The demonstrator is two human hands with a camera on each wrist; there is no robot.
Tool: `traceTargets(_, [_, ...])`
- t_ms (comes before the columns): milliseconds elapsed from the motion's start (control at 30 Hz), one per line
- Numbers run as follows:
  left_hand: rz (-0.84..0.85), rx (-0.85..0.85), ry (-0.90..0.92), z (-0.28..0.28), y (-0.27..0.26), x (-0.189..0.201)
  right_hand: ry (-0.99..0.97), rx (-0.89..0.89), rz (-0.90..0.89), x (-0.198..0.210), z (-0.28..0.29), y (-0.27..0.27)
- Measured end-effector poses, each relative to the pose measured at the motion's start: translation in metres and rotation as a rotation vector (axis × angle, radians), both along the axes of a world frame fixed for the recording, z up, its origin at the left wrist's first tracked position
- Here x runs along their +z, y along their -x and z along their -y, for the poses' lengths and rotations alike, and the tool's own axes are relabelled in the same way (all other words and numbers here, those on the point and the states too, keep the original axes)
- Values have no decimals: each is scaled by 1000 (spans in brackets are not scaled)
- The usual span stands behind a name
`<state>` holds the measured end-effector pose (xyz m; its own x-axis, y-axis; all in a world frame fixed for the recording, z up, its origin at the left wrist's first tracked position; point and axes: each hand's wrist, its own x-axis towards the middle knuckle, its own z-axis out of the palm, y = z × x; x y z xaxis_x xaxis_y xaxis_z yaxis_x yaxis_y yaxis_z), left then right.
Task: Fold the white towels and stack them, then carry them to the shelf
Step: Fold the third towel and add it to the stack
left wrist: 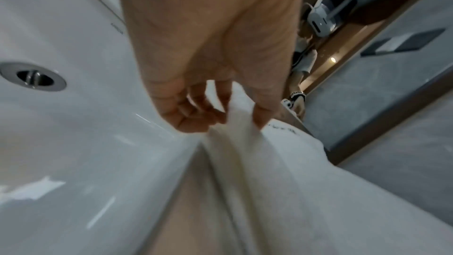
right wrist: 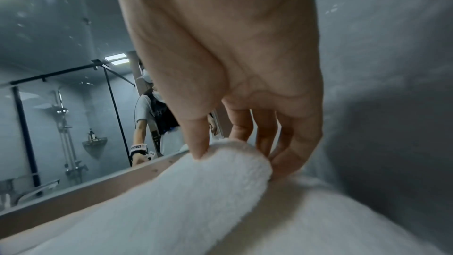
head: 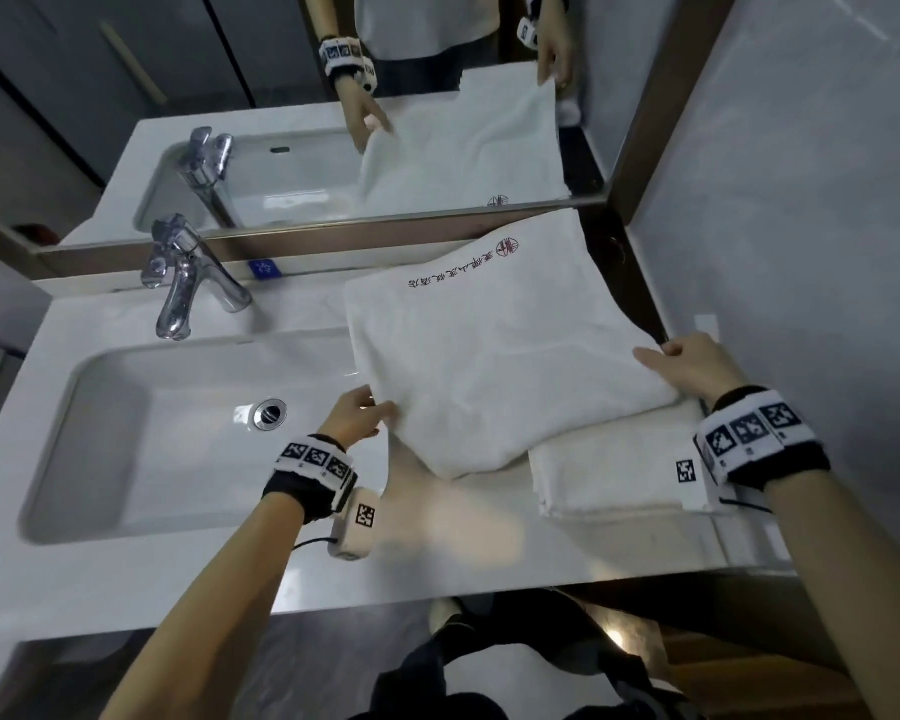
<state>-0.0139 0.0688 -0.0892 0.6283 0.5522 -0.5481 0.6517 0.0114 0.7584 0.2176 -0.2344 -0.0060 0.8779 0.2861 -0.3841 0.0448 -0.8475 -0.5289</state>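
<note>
A white towel (head: pixel 489 350) with dark red printed lettering lies half folded on the counter right of the sink, its far edge against the mirror frame. My left hand (head: pixel 362 413) pinches the towel's near left corner (left wrist: pixel 235 123) between thumb and fingers. My right hand (head: pixel 684 363) pinches the towel's folded right edge (right wrist: pixel 235 154), thumb on top and fingers beneath. A second white towel (head: pixel 614 470), folded flat, lies under the near right part of the first one, close to my right wrist.
A white sink basin (head: pixel 141 449) with a chrome drain (head: pixel 270 413) fills the left side, with a chrome faucet (head: pixel 183 283) behind it. A mirror (head: pixel 333 122) runs along the back and a grey wall (head: pixel 801 226) closes the right side. The counter's front edge (head: pixel 437 589) is near.
</note>
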Motion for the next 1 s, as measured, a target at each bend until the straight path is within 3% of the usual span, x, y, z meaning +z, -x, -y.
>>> traceTargets(133, [10,-257,-142,2,10,-4,-1,-28,33,-13,12,7])
traceTargets(200, [-39,-468,-194,3,16,-7,-6,-34,16,-15,15,7])
traceTargets(267, [16,-573,-253,5,19,-9,-35,-45,-23,-17,17,8])
traceTargets(400, [218,-442,-325,17,16,-9,-239,-136,-196,-21,17,14])
traceTargets(600, [335,-309,-34,36,-3,2,-265,-171,-230,-23,19,18])
traceTargets(700, [353,-292,-19,43,-9,6,-275,-187,-245,-23,19,19])
traceTargets(833, [280,-341,-293,41,-3,10,-296,-194,-205,-27,23,18])
traceTargets(933, [78,-345,-500,33,14,11,-311,-206,-148,-34,27,16])
traceTargets(1000, [-70,-308,-491,26,28,7,-291,-222,-119,-38,31,12])
